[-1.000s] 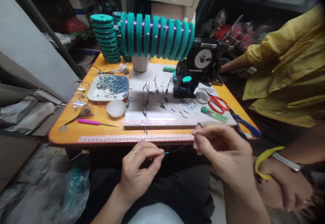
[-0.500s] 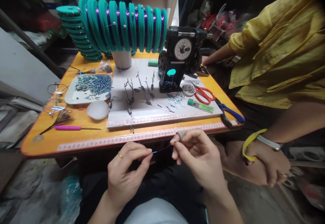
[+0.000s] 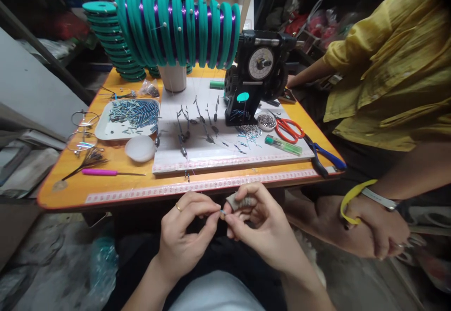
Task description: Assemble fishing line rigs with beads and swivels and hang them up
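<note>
In front of the table edge, my left hand [image 3: 188,231] pinches a small blue tube [image 3: 222,212] between thumb and forefinger. My right hand [image 3: 262,224] is closed just beside it, its fingertips meeting the tube's other end; the thin dark line it pinches is mostly hidden now. A grey wrap or pad [image 3: 232,200] sits at a fingertip of the right hand. Beyond the hands, dark weights on thin lines [image 3: 183,150] hang over a white board [image 3: 211,153]. Above them is a row of teal spools [image 3: 178,31] wound with purple line.
A black machine with a dial [image 3: 260,64] carries the spools. Left are a tray of blue tubes [image 3: 100,130], a white bowl [image 3: 139,150] and a pink-handled hook [image 3: 100,172]. Right lie red scissors [image 3: 289,130] and blue-handled pliers [image 3: 331,158]. A person in a yellow shirt [image 3: 384,85] sits alongside.
My hands have come together, and the stretch of dark line that showed between them has shortened out of sight. The table appears shifted slightly right and up in view.
</note>
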A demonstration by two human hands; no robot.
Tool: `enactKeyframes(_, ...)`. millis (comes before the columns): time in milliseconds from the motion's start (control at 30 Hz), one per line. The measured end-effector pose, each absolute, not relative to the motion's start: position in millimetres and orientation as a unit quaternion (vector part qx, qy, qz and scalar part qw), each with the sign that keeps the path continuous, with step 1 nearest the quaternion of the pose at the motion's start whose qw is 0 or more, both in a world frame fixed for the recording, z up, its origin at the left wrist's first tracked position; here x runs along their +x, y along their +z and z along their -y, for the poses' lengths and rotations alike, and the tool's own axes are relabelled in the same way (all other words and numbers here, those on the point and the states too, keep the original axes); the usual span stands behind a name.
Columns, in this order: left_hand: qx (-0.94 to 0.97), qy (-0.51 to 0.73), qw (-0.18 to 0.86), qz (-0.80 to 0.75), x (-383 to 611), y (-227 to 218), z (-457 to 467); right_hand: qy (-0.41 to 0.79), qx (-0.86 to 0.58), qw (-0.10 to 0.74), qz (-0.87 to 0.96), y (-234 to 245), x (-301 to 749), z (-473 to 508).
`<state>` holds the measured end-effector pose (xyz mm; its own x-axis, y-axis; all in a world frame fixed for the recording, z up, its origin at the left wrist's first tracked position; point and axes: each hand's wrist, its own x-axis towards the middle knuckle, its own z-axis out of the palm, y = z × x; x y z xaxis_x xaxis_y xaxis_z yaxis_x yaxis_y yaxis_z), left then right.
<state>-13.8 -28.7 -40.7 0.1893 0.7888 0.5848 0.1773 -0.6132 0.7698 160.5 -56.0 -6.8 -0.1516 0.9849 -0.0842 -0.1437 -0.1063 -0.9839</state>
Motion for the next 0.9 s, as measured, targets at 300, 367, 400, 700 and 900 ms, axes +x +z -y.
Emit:
enactKeyframes(300,0.696,0.535,0.332,-0.347,-16.7,-37.9,29.9,0.551,-0.462,0.454,0.525,-10.2,162.2,51.5)
enactKeyframes(367,0.688,0.537,0.344,-0.347,-16.9,-38.2,29.8,0.534,-0.47,0.458,0.532,-11.3,162.0,51.8)
enactKeyframes(400,0.683,0.539,0.351,-0.347,-16.9,-38.4,29.8,0.524,-0.474,0.461,0.536,-11.9,161.8,52.1)
enactKeyframes(700,0.675,0.549,0.351,-0.347,-16.0,-38.2,27.6,0.514,-0.471,0.471,0.54,-15.4,159.4,52.1)
enactKeyframes(900,0.682,0.56,0.319,-0.347,-15.7,-36.2,24.9,0.511,-0.484,0.462,0.539,-15.8,160.1,51.1)
